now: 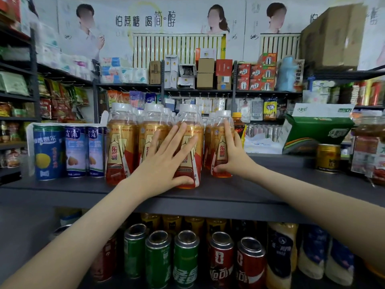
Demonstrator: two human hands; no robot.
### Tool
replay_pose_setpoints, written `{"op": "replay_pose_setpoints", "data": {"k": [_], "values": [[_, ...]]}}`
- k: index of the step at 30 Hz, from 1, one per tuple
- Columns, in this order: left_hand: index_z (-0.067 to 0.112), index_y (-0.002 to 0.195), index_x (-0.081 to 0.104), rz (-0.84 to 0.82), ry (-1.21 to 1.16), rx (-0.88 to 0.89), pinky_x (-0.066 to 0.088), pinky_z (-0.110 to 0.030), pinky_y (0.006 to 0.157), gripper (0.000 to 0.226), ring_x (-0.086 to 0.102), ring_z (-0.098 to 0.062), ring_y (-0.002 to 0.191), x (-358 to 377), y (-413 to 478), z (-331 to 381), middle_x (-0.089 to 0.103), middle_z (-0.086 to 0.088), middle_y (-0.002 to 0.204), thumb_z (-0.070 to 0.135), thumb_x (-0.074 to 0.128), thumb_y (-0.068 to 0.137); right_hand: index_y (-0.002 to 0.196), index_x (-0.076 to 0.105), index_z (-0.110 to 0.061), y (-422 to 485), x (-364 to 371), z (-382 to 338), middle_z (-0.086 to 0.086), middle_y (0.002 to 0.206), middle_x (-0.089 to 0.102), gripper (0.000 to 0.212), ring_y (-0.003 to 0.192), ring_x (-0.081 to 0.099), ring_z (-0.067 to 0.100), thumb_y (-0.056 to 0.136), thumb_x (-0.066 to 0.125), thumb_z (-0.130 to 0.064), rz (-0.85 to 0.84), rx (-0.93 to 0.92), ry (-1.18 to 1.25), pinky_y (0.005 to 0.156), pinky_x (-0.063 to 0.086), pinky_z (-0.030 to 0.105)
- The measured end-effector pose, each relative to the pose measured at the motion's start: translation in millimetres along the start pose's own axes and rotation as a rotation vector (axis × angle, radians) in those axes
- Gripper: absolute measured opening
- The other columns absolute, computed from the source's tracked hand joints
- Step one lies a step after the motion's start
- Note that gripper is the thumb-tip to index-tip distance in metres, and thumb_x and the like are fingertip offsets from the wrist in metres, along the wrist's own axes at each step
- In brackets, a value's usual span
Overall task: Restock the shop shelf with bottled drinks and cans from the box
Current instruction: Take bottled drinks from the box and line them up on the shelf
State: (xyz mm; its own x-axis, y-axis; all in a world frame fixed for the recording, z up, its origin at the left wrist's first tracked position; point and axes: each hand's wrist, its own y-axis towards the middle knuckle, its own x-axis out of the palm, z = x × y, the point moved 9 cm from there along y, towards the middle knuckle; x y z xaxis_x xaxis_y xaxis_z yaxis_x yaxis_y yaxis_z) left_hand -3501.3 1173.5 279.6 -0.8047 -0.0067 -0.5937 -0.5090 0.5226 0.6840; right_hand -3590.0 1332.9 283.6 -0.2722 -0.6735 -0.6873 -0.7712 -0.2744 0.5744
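The widest bare stretch of the shelf [277,176] lies between the rightmost amber bottle [221,142] and the gold can [328,158], with a green carton [316,132] closing it off behind. To the left, the other amber bottles [121,142] and the blue cans [76,151] stand packed side by side, leaving only a narrow bare strip in front. The right hand [232,155] grips the rightmost amber bottle at the opening's edge, and the left hand [166,159] lies flat across the packed row.

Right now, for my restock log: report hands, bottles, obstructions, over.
Left hand flat against front-row bottle. Right hand grips end bottle, upright on shelf. Orange-capped bottle close behind it.
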Motion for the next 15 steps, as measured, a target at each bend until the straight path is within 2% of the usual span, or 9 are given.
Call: {"op": "replay_pose_setpoints", "data": {"k": [3, 7, 11, 15], "values": [[0.02, 0.154, 0.003, 0.036, 0.012, 0.007, -0.002, -0.054, 0.112, 0.094, -0.006, -0.026, 0.146, 2, -1, 0, -0.008, -0.011, 0.159, 0.073, 0.027, 0.08, 0.136, -0.029, -0.052, 8, 8, 5, 0.019, 0.155, -0.019, 0.137, 0.145, -0.012, 0.031, 0.07, 0.081, -0.005, 0.01, 0.045, 0.021, 0.11, 0.029, 0.043], [0.021, 0.154, 0.007, 0.06, -0.016, 0.021, -0.003, -0.053, 0.112, 0.093, -0.008, -0.024, 0.146, 1, -2, -1, -0.008, -0.009, 0.16, 0.073, 0.029, 0.08, 0.139, -0.029, -0.049, 19, 13, 8, 0.02, 0.155, -0.017, 0.135, 0.146, -0.006, 0.033, 0.072, 0.081, -0.005, 0.034, 0.066, 0.008, 0.111, 0.026, 0.045], [0.024, 0.154, 0.004, 0.065, -0.035, 0.024, -0.006, -0.05, 0.113, 0.092, -0.01, -0.023, 0.146, 3, -2, -1, -0.012, -0.008, 0.16, 0.072, 0.028, 0.079, 0.141, -0.028, -0.047, 26, 18, 12, 0.021, 0.155, -0.016, 0.134, 0.145, 0.003, 0.036, 0.073, 0.08, -0.005, 0.048, 0.071, -0.008, 0.109, 0.03, 0.044], [0.023, 0.154, 0.004, 0.088, -0.037, 0.026, -0.003, -0.052, 0.114, 0.092, -0.008, -0.025, 0.147, 4, -2, -2, -0.011, -0.01, 0.16, 0.072, 0.028, 0.079, 0.141, -0.028, -0.046, 31, 20, 14, 0.021, 0.155, -0.019, 0.134, 0.145, -0.009, 0.034, 0.072, 0.08, -0.005, 0.037, 0.059, -0.03, 0.113, 0.021, 0.047]]}}
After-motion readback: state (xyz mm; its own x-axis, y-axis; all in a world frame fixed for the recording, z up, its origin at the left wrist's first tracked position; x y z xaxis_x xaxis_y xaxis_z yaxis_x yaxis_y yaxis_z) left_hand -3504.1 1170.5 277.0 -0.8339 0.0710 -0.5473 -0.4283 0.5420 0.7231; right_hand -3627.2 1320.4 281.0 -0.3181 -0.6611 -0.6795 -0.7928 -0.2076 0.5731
